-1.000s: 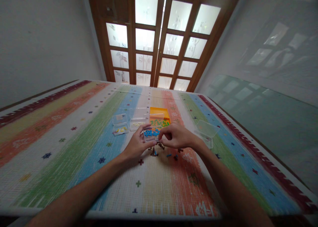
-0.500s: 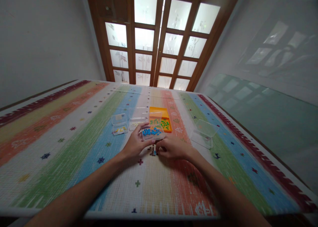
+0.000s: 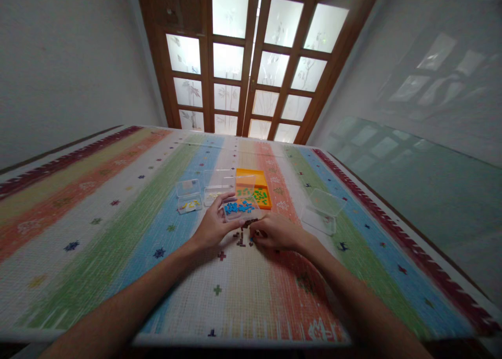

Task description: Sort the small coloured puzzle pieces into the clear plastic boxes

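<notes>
The person's left hand (image 3: 215,217) holds the near-left part of a clear box (image 3: 255,214), its thumb along the near side and its fingers around the left end. Many small blue pieces (image 3: 238,207) lie inside that box. Just in front of the box, on the table (image 3: 188,296), small brown pieces (image 3: 240,240) are scattered between the two hands. The right hand (image 3: 257,232) is at the near-right side of the box, palm down, its fingers curled in and their tips low among the loose pieces. A speck of blue shows at those fingertips, but it is so small and dim that one cannot tell whether they pinch a piece or only touch it.

Right behind the box stands an open orange case (image 3: 251,176) with green pieces (image 3: 260,195) in its near half. Behind the box to the left, partly covered by the left hand, is an open clear container with pale pieces (image 3: 213,196); farther left of the box is a smaller container (image 3: 189,188), open, with yellow pieces (image 3: 191,205). Well to the right of the box, beyond the right hand, lies another open transparent case (image 3: 328,202).
</notes>
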Motion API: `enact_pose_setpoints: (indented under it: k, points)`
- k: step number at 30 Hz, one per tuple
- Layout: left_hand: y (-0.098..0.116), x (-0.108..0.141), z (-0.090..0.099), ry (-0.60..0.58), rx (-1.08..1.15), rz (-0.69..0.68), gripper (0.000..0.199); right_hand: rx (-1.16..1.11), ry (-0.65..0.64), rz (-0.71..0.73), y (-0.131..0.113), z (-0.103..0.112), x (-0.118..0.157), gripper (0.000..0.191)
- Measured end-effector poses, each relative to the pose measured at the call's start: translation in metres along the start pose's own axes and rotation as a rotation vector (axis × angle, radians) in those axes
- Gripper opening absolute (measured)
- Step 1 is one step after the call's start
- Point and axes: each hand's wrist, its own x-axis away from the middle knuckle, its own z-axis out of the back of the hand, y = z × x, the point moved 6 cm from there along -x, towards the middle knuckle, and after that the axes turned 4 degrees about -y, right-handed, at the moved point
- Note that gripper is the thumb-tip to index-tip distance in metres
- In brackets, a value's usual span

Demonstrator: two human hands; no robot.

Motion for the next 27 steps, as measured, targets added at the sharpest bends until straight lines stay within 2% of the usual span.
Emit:
enact_pose_setpoints:
  k: [5, 12, 18, 21, 23, 27]
  points:
    - [-0.003, -0.001, 0.002, -0.010, -0.021, -0.020, 0.072, -0.035, -0.039, 0.030, -0.001, -0.001, 0.003, 0.016]
    - [0.000, -0.001, 0.001, 0.012, -0.015, -0.011, 0.071, -0.087, -0.087, -0.146, 0.018, -0.008, 0.012, 0.019]
    - [0.001, -0.001, 0.001, 0.012, -0.006, -0.004, 0.071, -0.291, -0.057, -0.163, 0.031, 0.002, 0.027, 0.012]
    - [0.001, -0.001, 0.000, 0.010, -0.001, -0.018, 0.070, -0.439, 0.005, -0.135, 0.032, 0.016, 0.032, 0.011]
    - [0.000, 0.000, -0.001, -0.007, 0.006, -0.016, 0.071, -0.498, 0.092, -0.110, 0.030, 0.029, 0.033, 0.014]
    - [-0.004, 0.002, -0.009, -0.083, 0.078, 0.011, 0.074, -0.449, 0.251, -0.086, 0.019, 0.052, 0.023, 0.015]
